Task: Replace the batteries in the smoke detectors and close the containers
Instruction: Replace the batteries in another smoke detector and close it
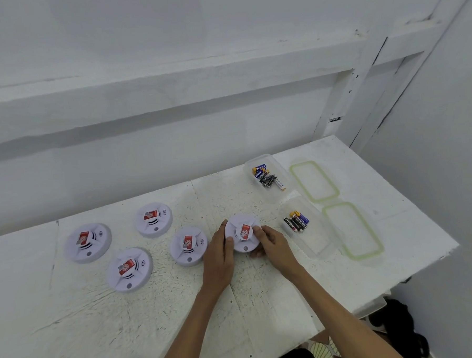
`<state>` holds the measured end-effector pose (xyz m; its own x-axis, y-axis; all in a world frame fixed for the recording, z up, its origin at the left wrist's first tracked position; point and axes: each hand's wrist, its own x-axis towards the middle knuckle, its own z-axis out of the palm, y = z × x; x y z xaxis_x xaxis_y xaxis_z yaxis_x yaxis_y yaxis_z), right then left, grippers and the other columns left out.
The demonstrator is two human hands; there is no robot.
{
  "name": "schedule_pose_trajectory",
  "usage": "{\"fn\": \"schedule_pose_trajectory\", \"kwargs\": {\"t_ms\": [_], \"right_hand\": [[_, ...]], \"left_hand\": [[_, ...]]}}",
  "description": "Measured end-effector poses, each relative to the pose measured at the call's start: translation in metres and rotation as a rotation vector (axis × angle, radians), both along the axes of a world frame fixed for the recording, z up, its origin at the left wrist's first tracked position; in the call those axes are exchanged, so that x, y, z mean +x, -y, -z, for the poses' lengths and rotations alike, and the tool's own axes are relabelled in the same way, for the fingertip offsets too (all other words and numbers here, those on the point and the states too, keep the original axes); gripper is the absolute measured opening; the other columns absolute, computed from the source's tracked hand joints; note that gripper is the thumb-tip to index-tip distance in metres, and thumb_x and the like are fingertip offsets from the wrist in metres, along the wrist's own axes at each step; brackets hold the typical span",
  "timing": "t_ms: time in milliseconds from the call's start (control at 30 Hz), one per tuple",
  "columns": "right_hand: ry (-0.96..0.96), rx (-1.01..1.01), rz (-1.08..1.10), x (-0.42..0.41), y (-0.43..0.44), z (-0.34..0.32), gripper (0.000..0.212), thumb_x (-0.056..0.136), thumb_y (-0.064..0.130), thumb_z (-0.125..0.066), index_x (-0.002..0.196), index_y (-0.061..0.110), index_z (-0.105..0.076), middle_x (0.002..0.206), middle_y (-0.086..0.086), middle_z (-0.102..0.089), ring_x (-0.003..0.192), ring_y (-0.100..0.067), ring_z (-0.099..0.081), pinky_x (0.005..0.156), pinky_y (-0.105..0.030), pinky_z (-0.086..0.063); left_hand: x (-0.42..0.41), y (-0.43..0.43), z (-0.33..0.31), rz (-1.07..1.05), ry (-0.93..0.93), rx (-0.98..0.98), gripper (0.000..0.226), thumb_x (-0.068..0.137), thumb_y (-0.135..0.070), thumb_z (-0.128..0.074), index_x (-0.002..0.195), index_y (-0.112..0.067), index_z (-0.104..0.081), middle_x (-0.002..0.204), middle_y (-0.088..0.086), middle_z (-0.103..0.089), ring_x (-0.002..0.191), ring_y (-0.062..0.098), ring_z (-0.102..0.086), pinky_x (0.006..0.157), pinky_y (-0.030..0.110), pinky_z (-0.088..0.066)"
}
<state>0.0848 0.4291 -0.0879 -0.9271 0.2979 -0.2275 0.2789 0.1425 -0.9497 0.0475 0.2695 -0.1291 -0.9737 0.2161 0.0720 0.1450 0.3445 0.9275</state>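
Note:
Several white round smoke detectors with red labels lie on the white table. I hold the rightmost smoke detector with both hands: my left hand grips its left edge and my right hand grips its right side, thumb on top. Further left lie the other detectors. Two open clear containers stand to the right. The far container holds several batteries; the near container holds a few batteries.
Two green-rimmed clear lids lie right of the containers. The table's right edge drops off past the lids. A white wall runs behind the table. Dark objects lie on the floor at the lower right.

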Motion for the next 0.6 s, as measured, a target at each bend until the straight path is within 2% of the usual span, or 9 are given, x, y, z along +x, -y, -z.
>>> {"fn": "schedule_pose_trajectory", "kwargs": {"t_ms": [167,333,600], "right_hand": [[0.002,0.020,-0.003,-0.0002,-0.0006,0.0030,0.037,0.100,0.046,-0.049,0.100,0.015,-0.068,0.079,-0.010,-0.075,0.065,-0.027,-0.072,0.069,-0.040,-0.061],[0.003,0.025,0.000,0.0002,0.0000,0.0027,0.037,0.100,0.047,-0.050,0.099,0.014,-0.068,0.081,-0.008,-0.075,0.065,-0.024,-0.072,0.069,-0.037,-0.061],[0.006,0.023,-0.001,0.0002,-0.0007,0.0031,0.036,0.100,0.048,-0.050,0.097,0.017,-0.068,0.079,-0.007,-0.075,0.065,-0.025,-0.072,0.069,-0.037,-0.061]], "left_hand": [[0.0016,-0.0001,-0.0011,0.010,0.000,0.016,0.046,0.108,-0.026,-0.043,0.153,-0.017,-0.041,0.146,-0.012,-0.048,0.135,-0.001,-0.045,0.109,0.006,-0.032],[0.0018,-0.0001,-0.0013,0.010,-0.009,0.027,0.051,0.105,-0.034,-0.040,0.153,-0.017,-0.042,0.147,-0.012,-0.049,0.136,-0.001,-0.045,0.113,0.019,-0.037],[0.0015,0.0003,0.0012,0.011,-0.010,0.029,0.049,0.107,-0.032,-0.041,0.153,-0.016,-0.042,0.149,-0.009,-0.050,0.138,0.002,-0.046,0.114,0.023,-0.038]]}}
